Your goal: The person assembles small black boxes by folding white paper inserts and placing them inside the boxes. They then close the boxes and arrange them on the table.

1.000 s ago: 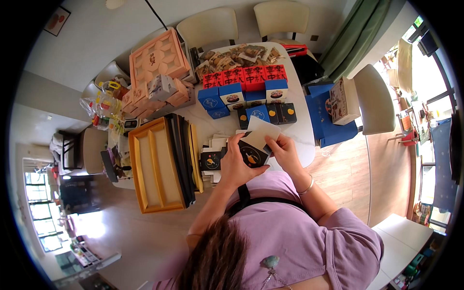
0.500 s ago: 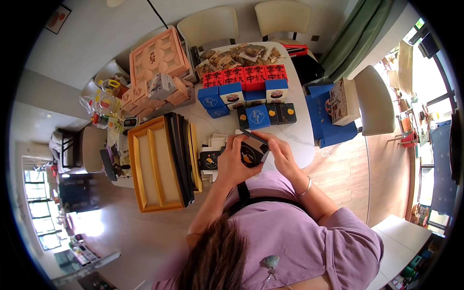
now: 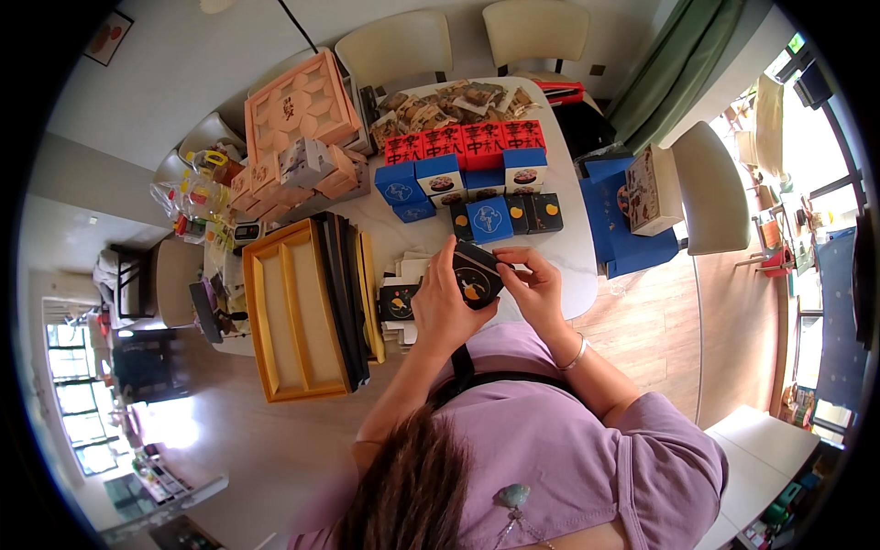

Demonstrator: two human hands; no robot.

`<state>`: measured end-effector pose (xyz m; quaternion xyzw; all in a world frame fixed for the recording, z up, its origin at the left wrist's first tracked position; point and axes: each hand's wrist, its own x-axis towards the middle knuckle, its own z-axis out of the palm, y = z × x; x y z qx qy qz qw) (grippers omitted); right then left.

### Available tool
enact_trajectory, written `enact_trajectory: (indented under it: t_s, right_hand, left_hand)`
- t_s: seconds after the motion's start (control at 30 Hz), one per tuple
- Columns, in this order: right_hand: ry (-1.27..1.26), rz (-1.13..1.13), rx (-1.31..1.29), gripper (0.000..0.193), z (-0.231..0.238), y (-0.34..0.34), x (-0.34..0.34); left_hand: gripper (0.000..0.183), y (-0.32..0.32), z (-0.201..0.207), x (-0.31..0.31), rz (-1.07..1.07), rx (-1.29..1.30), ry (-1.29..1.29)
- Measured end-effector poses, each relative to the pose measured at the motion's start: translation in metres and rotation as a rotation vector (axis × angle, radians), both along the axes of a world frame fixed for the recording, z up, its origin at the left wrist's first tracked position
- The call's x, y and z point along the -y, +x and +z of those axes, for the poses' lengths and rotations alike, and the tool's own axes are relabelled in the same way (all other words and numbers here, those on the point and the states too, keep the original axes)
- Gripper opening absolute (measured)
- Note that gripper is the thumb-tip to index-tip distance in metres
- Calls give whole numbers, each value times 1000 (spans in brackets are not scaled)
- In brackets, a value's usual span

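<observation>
While L hand grips 1 blk box, R hand pinches its edge; underside hidden; 4 red boxes beyond.

You had free tabletop beside your right hand; black and blue boxes barred straight ahead, stacked trays the left.

Home, dining area. Counter: marble-look, rounded corners. Chairs: cream, padded, at far edge. Curtain: green, beyond far right corner. Floor: wood-look, off right edge. Picture: framed, on wall.
</observation>
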<state>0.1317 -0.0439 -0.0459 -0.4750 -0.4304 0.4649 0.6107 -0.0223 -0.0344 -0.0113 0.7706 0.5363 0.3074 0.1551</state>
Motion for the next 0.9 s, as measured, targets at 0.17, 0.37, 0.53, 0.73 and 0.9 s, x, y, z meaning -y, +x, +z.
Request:
enact_trajectory:
  t_s: [0.17, 0.37, 0.53, 0.73, 0.9]
  right_hand:
    - [38, 35, 14, 11, -6, 2, 0]
    - [83, -2, 54, 8, -7, -3, 0]
    - [131, -23, 177, 11, -7, -5, 2]
    - [214, -70, 413, 25, 4, -10, 3]
    - [293, -43, 569, 26, -21, -11, 0]
  left_hand:
    - [112, 1, 1, -1, -20, -35, 40]
    - [112, 3, -8, -2, -14, -63, 101]
    - [111, 2, -11, -2, -17, -54, 81]
    - [97, 3, -13, -3, -81, -83, 134]
    - [81, 3, -29, -3, -39, -42, 61]
